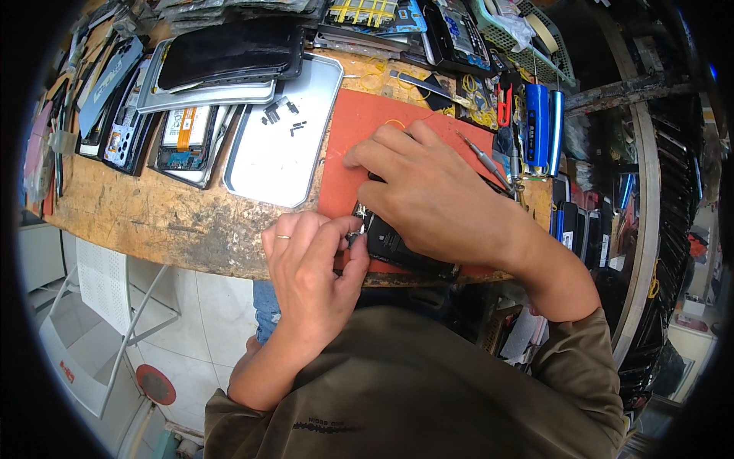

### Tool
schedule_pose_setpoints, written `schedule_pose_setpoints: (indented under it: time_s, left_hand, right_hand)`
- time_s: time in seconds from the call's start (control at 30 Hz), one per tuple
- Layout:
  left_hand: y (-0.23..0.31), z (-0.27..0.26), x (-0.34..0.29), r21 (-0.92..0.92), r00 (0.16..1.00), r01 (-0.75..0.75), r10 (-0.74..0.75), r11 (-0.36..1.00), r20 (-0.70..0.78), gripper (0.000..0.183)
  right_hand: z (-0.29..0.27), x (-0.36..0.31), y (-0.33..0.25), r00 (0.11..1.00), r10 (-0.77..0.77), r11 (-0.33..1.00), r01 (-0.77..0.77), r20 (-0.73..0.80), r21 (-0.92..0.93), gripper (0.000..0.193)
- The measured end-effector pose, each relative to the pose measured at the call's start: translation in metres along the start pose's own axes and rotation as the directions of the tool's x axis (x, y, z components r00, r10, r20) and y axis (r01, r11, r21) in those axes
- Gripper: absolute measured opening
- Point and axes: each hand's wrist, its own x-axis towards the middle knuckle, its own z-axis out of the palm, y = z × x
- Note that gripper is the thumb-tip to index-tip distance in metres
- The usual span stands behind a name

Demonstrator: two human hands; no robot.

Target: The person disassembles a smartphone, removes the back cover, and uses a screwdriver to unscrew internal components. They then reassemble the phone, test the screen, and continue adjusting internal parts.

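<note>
An opened black phone (391,243) lies on the orange-red mat (350,138), its inner parts showing at the left end. At that end, the thumb and index finger of my left hand (306,252) close in a pinch; whatever lies between them is too small to name. My right hand (440,187) arches over the phone with its fingers bent. Something dark shows under those fingers, but the hand hides most of it and part of the phone. A slim screwdriver-like tool (483,158) rests on the mat beyond my right wrist.
Left of the mat, a silver metal tray (264,172) bears several small black pieces (283,112). Phone parts (229,53) are stacked at the back left. A blue handheld device (537,122), a red-handled tool (505,105) and a green basket (562,65) stand at right.
</note>
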Motion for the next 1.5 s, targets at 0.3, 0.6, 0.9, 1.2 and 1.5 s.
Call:
schedule_pose_setpoints:
  time_s: [0.3, 0.6, 0.9, 1.2, 1.5]
  left_hand:
    - [0.0, -0.0011, 0.001, 0.005, 1.0, -0.009, 0.009, 1.0, 0.013, 0.027]
    - [0.0019, -0.0017, 0.0015, -0.001, 0.999, 0.023, -0.023, 1.0, 0.023, 0.022]
    - [0.0013, -0.0016, 0.002, -0.004, 1.0, 0.018, -0.018, 1.0, 0.025, 0.021]
    - [0.0004, -0.0022, 0.0034, -0.007, 1.0, 0.006, -0.006, 1.0, 0.031, 0.021]
    - [-0.0009, -0.0035, 0.004, -0.021, 0.999, 0.006, -0.005, 1.0, 0.043, 0.021]
  right_hand:
    - [0.0048, -0.0008, -0.0005, 0.999, 0.004, 1.0, -0.004, -0.046, 0.005, 0.008]
    - [0.0049, -0.0013, -0.0004, 0.999, 0.003, 1.0, -0.002, -0.046, 0.021, 0.01]
    - [0.0053, -0.001, -0.0011, 0.999, 0.003, 1.0, -0.002, -0.045, 0.022, 0.011]
    - [0.0056, -0.0008, -0.0009, 0.999, 0.001, 0.999, 0.0, -0.042, 0.032, 0.012]
    - [0.006, -0.0012, -0.0009, 0.999, -0.005, 1.0, 0.006, -0.048, 0.026, 0.012]
